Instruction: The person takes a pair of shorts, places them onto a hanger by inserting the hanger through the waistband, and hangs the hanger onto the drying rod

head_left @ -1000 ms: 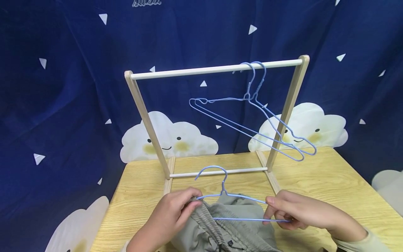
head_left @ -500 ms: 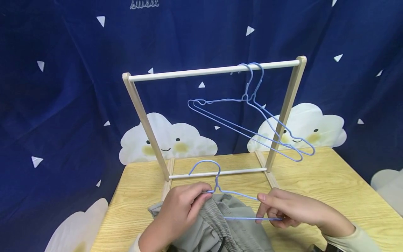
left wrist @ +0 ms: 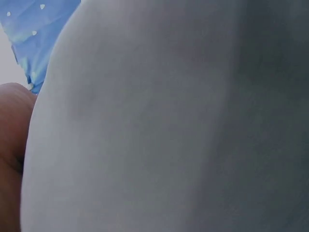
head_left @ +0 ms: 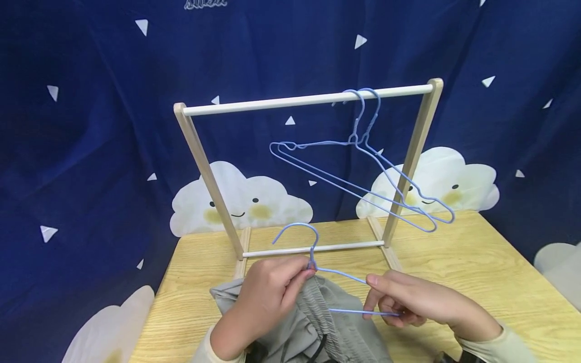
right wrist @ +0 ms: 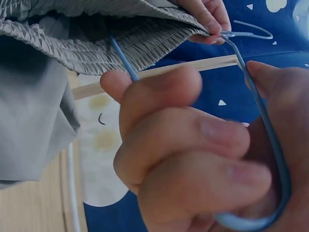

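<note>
Grey trousers with a gathered elastic waistband [head_left: 317, 307] and a dark drawstring hang below my left hand [head_left: 268, 292]. That hand pinches the waistband against a blue wire hanger [head_left: 297, 224], close to the base of its hook. My right hand [head_left: 408, 297] holds the hanger's other end, fingers curled at the lower wire. In the right wrist view, the lower wire runs into the waistband opening, while the bent end of the hanger [right wrist: 263, 113] lies across my right palm. Grey cloth [left wrist: 135, 121] fills most of the left wrist view and hides the left fingers.
Behind my hands a wooden clothes rack [head_left: 272, 104] stands on the wood-grain table [head_left: 204, 252]. Two more blue hangers [head_left: 327, 176] hang toward the right of its top rail. A dark blue curtain [head_left: 91, 151] with clouds and triangles covers the back.
My left hand has moved right along the hanger, drawing the waistband up to the hook's base. The hanger has risen slightly and shifted left, and the right hand has come left with it.
</note>
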The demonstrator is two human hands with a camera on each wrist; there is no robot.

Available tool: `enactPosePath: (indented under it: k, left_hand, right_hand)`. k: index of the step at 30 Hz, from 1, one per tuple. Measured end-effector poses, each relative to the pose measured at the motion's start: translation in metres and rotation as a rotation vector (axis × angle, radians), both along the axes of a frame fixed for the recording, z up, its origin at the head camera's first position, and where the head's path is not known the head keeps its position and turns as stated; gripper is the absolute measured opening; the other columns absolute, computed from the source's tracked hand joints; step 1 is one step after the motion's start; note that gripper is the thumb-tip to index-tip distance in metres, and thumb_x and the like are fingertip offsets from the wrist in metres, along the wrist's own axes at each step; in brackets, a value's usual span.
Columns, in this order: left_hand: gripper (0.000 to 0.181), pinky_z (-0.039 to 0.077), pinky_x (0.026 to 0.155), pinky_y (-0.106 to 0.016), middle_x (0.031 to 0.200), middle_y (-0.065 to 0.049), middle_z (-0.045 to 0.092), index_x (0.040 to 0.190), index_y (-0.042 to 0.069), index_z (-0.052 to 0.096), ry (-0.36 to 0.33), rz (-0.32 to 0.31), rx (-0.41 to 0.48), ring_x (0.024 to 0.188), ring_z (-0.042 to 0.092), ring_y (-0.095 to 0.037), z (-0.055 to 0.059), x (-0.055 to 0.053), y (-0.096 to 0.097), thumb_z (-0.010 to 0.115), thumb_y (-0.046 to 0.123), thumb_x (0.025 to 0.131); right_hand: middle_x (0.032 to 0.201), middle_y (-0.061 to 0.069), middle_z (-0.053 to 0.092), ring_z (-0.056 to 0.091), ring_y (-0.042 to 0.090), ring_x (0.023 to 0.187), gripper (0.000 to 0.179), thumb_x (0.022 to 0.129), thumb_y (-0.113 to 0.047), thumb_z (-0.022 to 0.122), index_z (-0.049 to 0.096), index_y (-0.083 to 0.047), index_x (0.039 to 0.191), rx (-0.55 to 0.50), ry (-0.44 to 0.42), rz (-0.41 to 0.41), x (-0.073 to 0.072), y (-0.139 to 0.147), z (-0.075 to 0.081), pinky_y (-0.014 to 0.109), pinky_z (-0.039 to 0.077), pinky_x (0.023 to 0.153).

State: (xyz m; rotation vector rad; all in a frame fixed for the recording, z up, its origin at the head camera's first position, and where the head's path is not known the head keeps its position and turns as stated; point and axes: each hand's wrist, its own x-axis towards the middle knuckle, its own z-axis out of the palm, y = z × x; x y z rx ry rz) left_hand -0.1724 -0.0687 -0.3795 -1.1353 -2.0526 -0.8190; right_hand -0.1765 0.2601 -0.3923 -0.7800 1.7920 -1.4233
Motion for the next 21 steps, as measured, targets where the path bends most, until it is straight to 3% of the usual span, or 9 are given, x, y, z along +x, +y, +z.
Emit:
enactPosePath:
  k: [3, 6, 7, 9, 12, 14, 16, 19, 21]
  left_hand:
    - [0.018, 0.047, 0.064, -0.013, 0.078, 0.012, 0.063, 0.094, 0.018, 0.069, 0.007, -0.003, -0.003, 0.066, 0.053, 0.001, 0.003, 0.001, -0.006, 0.063, 0.018, 0.111]
    - [0.019, 0.049, 0.065, -0.013, 0.079, 0.012, 0.064, 0.095, 0.018, 0.07, 0.025, -0.008, -0.012, 0.067, 0.055, 0.0, 0.007, 0.002, -0.011, 0.062, 0.019, 0.112]
    - [0.019, 0.049, 0.065, -0.013, 0.079, 0.011, 0.064, 0.095, 0.018, 0.07, 0.029, -0.013, -0.012, 0.067, 0.055, 0.0, 0.008, 0.002, -0.013, 0.061, 0.019, 0.112]
    - [0.02, 0.048, 0.064, -0.012, 0.078, 0.011, 0.062, 0.095, 0.018, 0.07, 0.035, -0.023, -0.012, 0.065, 0.053, 0.0, 0.011, 0.002, -0.015, 0.061, 0.019, 0.113]
    - [0.02, 0.046, 0.063, -0.011, 0.075, 0.011, 0.059, 0.094, 0.017, 0.069, 0.037, -0.037, -0.004, 0.063, 0.05, 0.0, 0.013, 0.002, -0.018, 0.061, 0.019, 0.113]
    - [0.021, 0.046, 0.063, -0.011, 0.075, 0.011, 0.06, 0.093, 0.017, 0.069, 0.04, -0.034, 0.003, 0.063, 0.051, 0.0, 0.015, 0.002, -0.019, 0.061, 0.019, 0.113]
    - [0.021, 0.047, 0.063, -0.011, 0.076, 0.011, 0.062, 0.092, 0.017, 0.068, 0.047, -0.036, 0.012, 0.063, 0.052, 0.0, 0.015, 0.002, -0.02, 0.061, 0.018, 0.112]
    - [0.022, 0.049, 0.064, -0.012, 0.078, 0.01, 0.066, 0.093, 0.016, 0.069, 0.05, -0.029, 0.022, 0.064, 0.054, 0.0, 0.016, 0.001, -0.022, 0.06, 0.018, 0.113]
    - [0.022, 0.05, 0.064, -0.013, 0.08, 0.009, 0.069, 0.094, 0.016, 0.07, 0.044, -0.028, 0.026, 0.065, 0.056, 0.0, 0.016, 0.001, -0.024, 0.06, 0.018, 0.113]
  right_hand:
    - [0.073, 0.038, 0.06, 0.042, 0.028, 0.039, 0.065, 0.121, -0.021, 0.012, 0.072, 0.005, 0.121, -0.059, 0.013, 0.059, -0.004, 0.002, -0.004, 0.026, 0.027, 0.032]
    - [0.091, 0.038, 0.071, 0.063, 0.046, 0.058, 0.069, 0.12, -0.023, 0.005, 0.065, 0.007, 0.135, -0.123, -0.019, 0.135, -0.009, 0.01, -0.006, 0.026, 0.043, 0.038]
    - [0.097, 0.04, 0.07, 0.07, 0.047, 0.068, 0.072, 0.119, -0.025, 0.001, 0.061, 0.009, 0.14, -0.154, -0.042, 0.164, -0.011, 0.014, -0.007, 0.024, 0.048, 0.042]
    - [0.108, 0.044, 0.069, 0.078, 0.046, 0.086, 0.079, 0.117, -0.031, -0.006, 0.052, 0.014, 0.147, -0.227, -0.089, 0.218, -0.016, 0.02, -0.009, 0.036, 0.053, 0.041]
    - [0.12, 0.043, 0.069, 0.08, 0.042, 0.101, 0.091, 0.113, -0.04, -0.016, 0.041, 0.021, 0.151, -0.35, -0.186, 0.274, -0.025, 0.026, -0.017, 0.038, 0.062, 0.051]
    - [0.124, 0.037, 0.072, 0.08, 0.037, 0.105, 0.096, 0.111, -0.045, -0.018, 0.039, 0.021, 0.151, -0.395, -0.259, 0.261, -0.032, 0.027, -0.023, 0.039, 0.064, 0.056]
    - [0.122, 0.026, 0.077, 0.081, 0.03, 0.102, 0.094, 0.112, -0.044, -0.016, 0.044, 0.019, 0.148, -0.405, -0.296, 0.204, -0.037, 0.026, -0.03, 0.024, 0.064, 0.069]
    - [0.106, 0.012, 0.079, 0.079, 0.02, 0.087, 0.075, 0.119, -0.029, -0.002, 0.055, 0.017, 0.136, -0.385, -0.283, 0.125, -0.045, 0.02, -0.043, 0.021, 0.06, 0.059]
    - [0.09, 0.008, 0.073, 0.073, 0.013, 0.073, 0.055, 0.12, -0.013, 0.014, 0.06, 0.016, 0.126, -0.351, -0.211, 0.111, -0.047, 0.014, -0.052, 0.021, 0.052, 0.048]
